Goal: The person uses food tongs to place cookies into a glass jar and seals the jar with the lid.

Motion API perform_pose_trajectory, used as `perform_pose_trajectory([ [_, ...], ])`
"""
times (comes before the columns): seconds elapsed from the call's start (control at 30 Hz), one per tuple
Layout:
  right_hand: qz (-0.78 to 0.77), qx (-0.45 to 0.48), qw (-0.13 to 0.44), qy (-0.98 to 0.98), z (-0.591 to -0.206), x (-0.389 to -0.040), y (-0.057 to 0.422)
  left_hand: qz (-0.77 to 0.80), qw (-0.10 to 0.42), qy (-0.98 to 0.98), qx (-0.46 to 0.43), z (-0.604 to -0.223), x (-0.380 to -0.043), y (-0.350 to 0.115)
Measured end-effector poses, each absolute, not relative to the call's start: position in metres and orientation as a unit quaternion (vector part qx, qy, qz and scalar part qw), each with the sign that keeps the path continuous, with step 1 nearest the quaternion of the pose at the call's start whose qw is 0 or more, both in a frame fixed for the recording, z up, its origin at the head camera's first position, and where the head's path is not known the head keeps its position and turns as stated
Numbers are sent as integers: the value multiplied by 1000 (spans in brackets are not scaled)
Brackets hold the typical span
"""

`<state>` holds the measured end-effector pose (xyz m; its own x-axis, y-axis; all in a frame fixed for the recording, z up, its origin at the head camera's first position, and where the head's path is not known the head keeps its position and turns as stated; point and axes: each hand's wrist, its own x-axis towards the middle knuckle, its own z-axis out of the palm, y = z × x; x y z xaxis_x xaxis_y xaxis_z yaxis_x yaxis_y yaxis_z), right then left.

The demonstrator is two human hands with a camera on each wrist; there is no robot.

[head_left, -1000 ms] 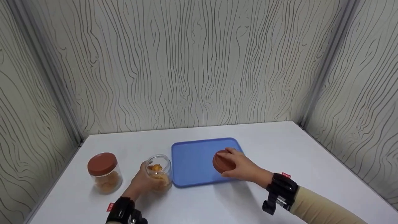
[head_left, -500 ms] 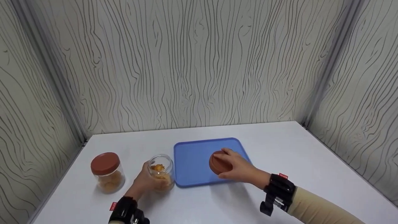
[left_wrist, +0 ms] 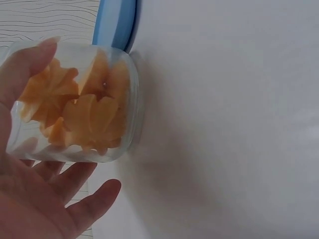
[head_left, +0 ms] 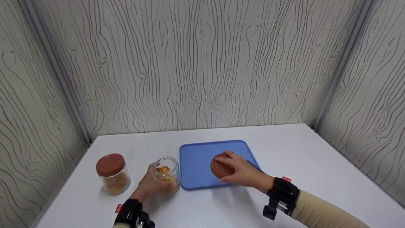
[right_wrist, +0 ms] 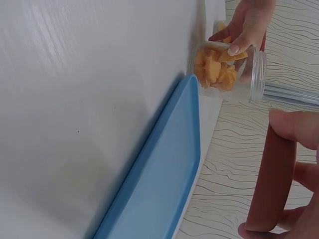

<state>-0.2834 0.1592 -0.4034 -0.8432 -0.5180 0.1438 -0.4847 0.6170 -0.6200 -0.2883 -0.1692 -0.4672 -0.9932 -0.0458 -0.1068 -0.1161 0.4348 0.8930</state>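
My left hand [head_left: 154, 183] grips a clear jar [left_wrist: 75, 104], thumb on one side and fingers on the other. The jar stands upright on the white table without a lid. Several orange, flower-shaped pieces [left_wrist: 89, 117] lie inside, filling its lower part. My right hand [head_left: 242, 171] pinches a reddish-brown round lid [right_wrist: 271, 184] by its rim, above a blue tray [head_left: 196, 164]. In the right wrist view the lid is seen edge-on, apart from the jar. The jar stands close by the tray's left edge; whether they touch, I cannot tell.
A second clear jar [head_left: 115, 183] with a reddish-brown lid [head_left: 110, 164] on it stands left of my left hand, with similar orange pieces inside. White tabletop [head_left: 284, 148] surrounds the tray. Wood-patterned panels [head_left: 202, 69] rise at the back and both sides.
The lid in my right hand has moved a little left over the tray, nearer the jar. My left hand and the jar keep their place. The whole head view has shifted slightly.
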Motion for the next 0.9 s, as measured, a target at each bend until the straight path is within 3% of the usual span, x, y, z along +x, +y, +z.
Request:
perform_pose_trajectory([
  [0.9,-334,-319,27,887,-407,-283,112,528,12,849,-37,-469,-286,-169],
])
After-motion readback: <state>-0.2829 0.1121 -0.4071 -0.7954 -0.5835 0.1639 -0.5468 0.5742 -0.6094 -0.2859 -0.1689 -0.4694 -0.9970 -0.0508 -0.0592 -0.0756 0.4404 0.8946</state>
